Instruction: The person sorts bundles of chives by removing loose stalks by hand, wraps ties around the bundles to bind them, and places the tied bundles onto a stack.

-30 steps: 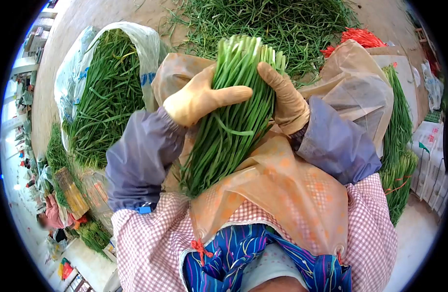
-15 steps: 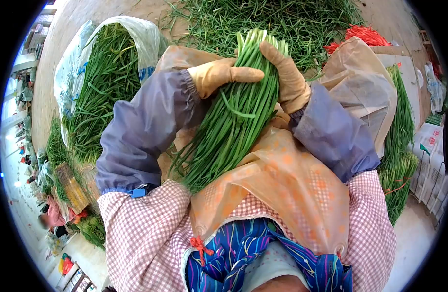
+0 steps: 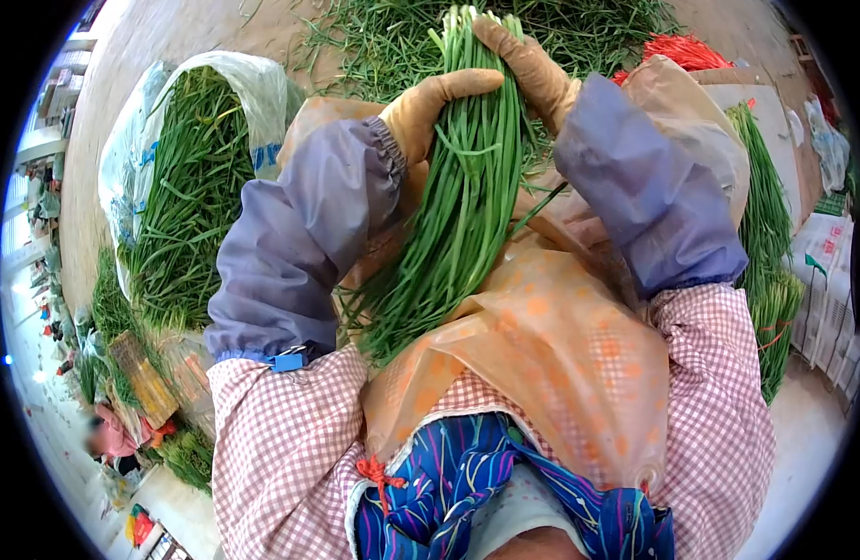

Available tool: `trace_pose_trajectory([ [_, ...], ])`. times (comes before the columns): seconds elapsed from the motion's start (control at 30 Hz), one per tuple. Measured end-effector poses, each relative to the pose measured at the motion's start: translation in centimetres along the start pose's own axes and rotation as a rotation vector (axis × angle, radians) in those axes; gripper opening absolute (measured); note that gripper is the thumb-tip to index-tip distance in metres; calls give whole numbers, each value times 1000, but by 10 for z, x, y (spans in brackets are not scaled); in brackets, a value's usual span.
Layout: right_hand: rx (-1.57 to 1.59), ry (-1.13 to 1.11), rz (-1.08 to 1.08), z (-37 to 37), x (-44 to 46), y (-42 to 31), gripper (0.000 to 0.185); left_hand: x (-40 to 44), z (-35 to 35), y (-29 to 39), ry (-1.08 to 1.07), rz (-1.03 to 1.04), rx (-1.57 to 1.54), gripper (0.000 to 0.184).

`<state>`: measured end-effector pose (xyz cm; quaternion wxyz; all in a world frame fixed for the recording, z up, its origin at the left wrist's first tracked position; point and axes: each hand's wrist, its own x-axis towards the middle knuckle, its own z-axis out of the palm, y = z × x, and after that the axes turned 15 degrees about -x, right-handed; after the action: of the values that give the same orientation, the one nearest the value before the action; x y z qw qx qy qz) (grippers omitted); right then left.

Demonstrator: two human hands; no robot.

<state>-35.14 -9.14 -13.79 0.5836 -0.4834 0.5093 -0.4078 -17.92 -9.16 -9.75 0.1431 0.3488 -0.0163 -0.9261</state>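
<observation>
A thick bunch of long green stems (image 3: 469, 182) hangs between my gloved hands, its pale cut ends at the top and its loose leaf tips spread over the apron (image 3: 542, 327). My left hand (image 3: 428, 107) grips the bunch from the left, the thumb lying across its front. On the right side my right hand (image 3: 531, 70) is wrapped round the upper stems, close to the pale ends. The fingers behind the bunch are hidden.
Loose green stems (image 3: 383, 47) lie in a heap ahead. A plastic bag (image 3: 262, 107) full of greens stands at the left. Red ties (image 3: 687, 52) and tied bunches (image 3: 761, 215) are at the right. Far left, a person (image 3: 117, 432) is partly visible.
Both hands have moved up and forward, away from my body, with the bunch between them. The bunch now hangs more upright, and my arms reach further out.
</observation>
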Motion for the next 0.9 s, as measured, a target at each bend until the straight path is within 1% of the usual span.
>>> trace_pose_trajectory([
  [0.03,32,57,-10,-1,1,-7,65,7,2,5,-31,74,101,32],
  [0.07,10,21,-7,-10,8,-10,66,15,3,12,-64,145,203,34],
  [0.1,6,34,14,-15,12,-11,67,22,4,16,-102,216,305,35],
  [0.17,-6,75,52,-24,21,-16,68,32,11,17,-125,267,307,31],
  [0.2,-99,65,96,-34,25,-18,70,35,18,15,-137,291,306,31],
  [0.23,-13,32,108,-40,30,-15,60,38,25,14,-149,312,304,30],
  [0.27,-48,60,31,-46,26,-20,62,42,30,15,-202,299,316,31],
  [0.3,-80,78,-38,-49,21,-22,64,45,35,19,-152,282,377,33],
  [0.33,-56,65,-137,-57,20,-20,66,49,42,19,-113,296,370,35],
  [0.37,-22,34,-180,-64,23,-13,75,52,47,20,-71,313,362,36],
  [0.4,-16,15,-97,-68,7,-25,74,54,52,24,-126,293,365,38],
  [0.43,-11,-6,-16,-73,-8,-38,72,60,54,27,-168,331,367,37],
  [0.47,29,-1,-63,-74,-5,-32,76,65,58,30,-173,316,335,37],
  [0.57,-282,441,-51,-83,-20,-23,79,73,67,29,-182,301,299,36],
  [0.6,-515,587,-94,-88,-33,-30,78,74,67,28,-181,306,296,36],
  [0.63,-410,564,-194,-90,-52,-37,70,76,65,27,-173,300,283,36],
  [0.67,-233,539,-223,-87,-69,-47,65,77,62,26,-166,295,266,35],
  [0.7,-350,513,-324,-85,-85,-48,62,78,59,25,-158,290,247,35],
  [0.73,-465,484,-427,-83,-99,-47,60,78,60,26,-103,303,246,33],
  [0.77,-579,454,-533,-79,-108,-48,58,81,49,31,-158,265,223,31],
  [0.83,-906,223,-710,-71,-117,-53,58,77,29,17,-416,408,270,31],
  [0.87,-1068,101,-794,-66,-122,-56,60,77,24,20,-463,346,252,35],
  [0.9,-1196,-22,-794,-59,-127,-59,67,78,22,20,-478,359,294,36],
])
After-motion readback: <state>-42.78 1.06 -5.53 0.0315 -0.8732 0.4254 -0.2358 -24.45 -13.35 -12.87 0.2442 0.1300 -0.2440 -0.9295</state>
